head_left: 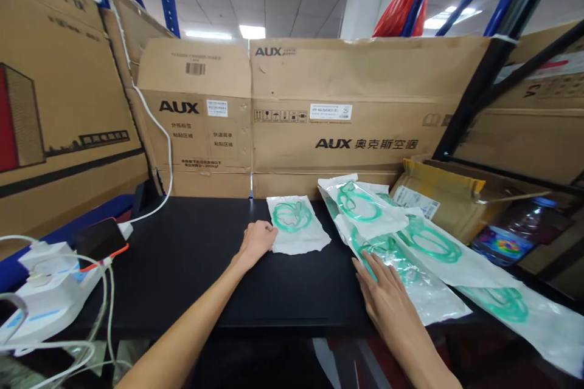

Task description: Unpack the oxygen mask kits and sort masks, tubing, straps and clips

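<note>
A white-and-clear packet of coiled green tubing [296, 240] lies by itself on the black table. At its left edge is my left hand [259, 239], fingers curled and closed on the packet's border. My right hand [385, 289] rests with fingers stretched out on a see-through packet [429, 295] of the same green tubing. That packet is part of an overlapping pile on the right, with a smaller packet [365, 209] on top and long packets [542, 322] reaching the table's right front edge.
Cardboard panels [292, 82] wall the back of the black table [182, 273]. At right stand an opened carton [438, 191] and a plastic bottle [513, 234] with a blue cap. A white power strip [50, 310] with plugs and cables sits at left.
</note>
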A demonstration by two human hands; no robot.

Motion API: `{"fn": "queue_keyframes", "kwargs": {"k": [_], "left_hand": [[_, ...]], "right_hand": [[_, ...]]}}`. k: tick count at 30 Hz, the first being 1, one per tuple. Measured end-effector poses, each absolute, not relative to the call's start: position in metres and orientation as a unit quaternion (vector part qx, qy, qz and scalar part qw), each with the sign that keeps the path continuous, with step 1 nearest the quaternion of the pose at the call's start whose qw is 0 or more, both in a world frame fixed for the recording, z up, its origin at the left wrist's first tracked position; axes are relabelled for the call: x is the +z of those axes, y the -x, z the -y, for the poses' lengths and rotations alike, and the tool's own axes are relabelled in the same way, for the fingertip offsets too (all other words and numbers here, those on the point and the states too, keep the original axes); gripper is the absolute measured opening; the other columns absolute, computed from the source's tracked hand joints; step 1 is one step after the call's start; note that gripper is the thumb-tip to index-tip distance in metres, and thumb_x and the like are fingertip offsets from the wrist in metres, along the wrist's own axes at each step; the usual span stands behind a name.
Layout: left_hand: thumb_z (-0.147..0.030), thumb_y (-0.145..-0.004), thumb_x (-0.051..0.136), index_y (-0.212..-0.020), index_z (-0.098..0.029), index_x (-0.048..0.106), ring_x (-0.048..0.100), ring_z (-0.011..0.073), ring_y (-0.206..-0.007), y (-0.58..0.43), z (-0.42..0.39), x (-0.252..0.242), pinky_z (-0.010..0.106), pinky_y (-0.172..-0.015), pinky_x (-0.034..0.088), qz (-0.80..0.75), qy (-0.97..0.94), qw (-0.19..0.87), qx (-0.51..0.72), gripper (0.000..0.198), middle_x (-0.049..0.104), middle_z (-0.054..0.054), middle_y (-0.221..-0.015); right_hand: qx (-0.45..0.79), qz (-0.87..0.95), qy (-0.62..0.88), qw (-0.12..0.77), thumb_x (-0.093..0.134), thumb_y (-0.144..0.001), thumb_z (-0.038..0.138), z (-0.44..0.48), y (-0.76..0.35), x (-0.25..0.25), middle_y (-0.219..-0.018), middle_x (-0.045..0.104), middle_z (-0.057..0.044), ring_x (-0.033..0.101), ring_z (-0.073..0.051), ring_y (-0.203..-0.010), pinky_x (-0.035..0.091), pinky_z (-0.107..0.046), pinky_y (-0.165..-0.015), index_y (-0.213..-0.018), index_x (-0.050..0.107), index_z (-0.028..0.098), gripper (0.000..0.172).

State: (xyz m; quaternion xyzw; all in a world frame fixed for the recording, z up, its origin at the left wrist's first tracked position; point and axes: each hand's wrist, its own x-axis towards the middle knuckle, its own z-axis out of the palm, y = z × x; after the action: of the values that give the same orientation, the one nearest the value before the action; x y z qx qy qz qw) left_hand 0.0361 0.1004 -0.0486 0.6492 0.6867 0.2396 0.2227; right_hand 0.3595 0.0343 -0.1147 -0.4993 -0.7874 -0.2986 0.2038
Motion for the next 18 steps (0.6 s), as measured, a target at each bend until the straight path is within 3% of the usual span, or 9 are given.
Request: {"fn": "queue_keyframes", "kwargs": {"k": [6,9,14,18], "left_hand": [[-0.040,-0.099,0.061,-0.102,-0.014,0.068,0.069,0.0177,-0.081,0.001,-0.052,-0.046,0.036,-0.078,0.058,-0.699,-0.648,0.190,0.238,0.027,0.071,0.003,-0.094],[-0.041,-0.099,0.059,-0.095,-0.014,0.069,0.069,0.0167,-0.077,0.008,-0.039,-0.044,0.036,-0.078,0.057,-0.687,-0.661,0.174,0.246,0.029,0.071,0.002,-0.086],[-0.036,-0.101,0.054,-0.092,-0.020,0.074,0.071,0.0183,-0.085,0.013,-0.030,-0.041,0.030,-0.078,0.051,-0.674,-0.682,0.129,0.252,0.027,0.076,0.003,-0.090],[-0.043,-0.101,0.050,-0.108,-0.025,0.075,0.068,0.0210,-0.102,0.025,-0.022,-0.037,0.026,-0.087,0.047,-0.696,-0.671,0.043,0.250,0.031,0.075,0.005,-0.107]], "right_hand": [[-0.328,0.779,0.472,0.250,0.035,-0.104,0.028,-0.030,-0.352,-0.108,-0.140,0.059,-0.020,0.053,-0.046,-0.131,0.051,-0.065,-0.099,-0.129,0.066,0.015,0.042],[-0.302,0.788,0.454,0.287,0.033,-0.105,0.032,-0.018,-0.334,-0.090,-0.145,0.054,-0.020,0.050,-0.043,-0.136,0.049,-0.064,-0.104,-0.131,0.064,0.015,0.043],[-0.131,0.816,0.453,0.335,0.040,-0.106,0.041,-0.006,-0.283,-0.062,-0.145,0.056,-0.012,0.058,-0.027,-0.131,0.055,-0.044,-0.105,-0.147,0.050,0.025,0.045],[-0.060,0.842,0.436,0.313,0.040,-0.105,0.046,-0.012,-0.247,-0.072,-0.142,0.059,-0.012,0.062,-0.029,-0.127,0.059,-0.045,-0.100,-0.150,0.048,0.029,0.049]]}}
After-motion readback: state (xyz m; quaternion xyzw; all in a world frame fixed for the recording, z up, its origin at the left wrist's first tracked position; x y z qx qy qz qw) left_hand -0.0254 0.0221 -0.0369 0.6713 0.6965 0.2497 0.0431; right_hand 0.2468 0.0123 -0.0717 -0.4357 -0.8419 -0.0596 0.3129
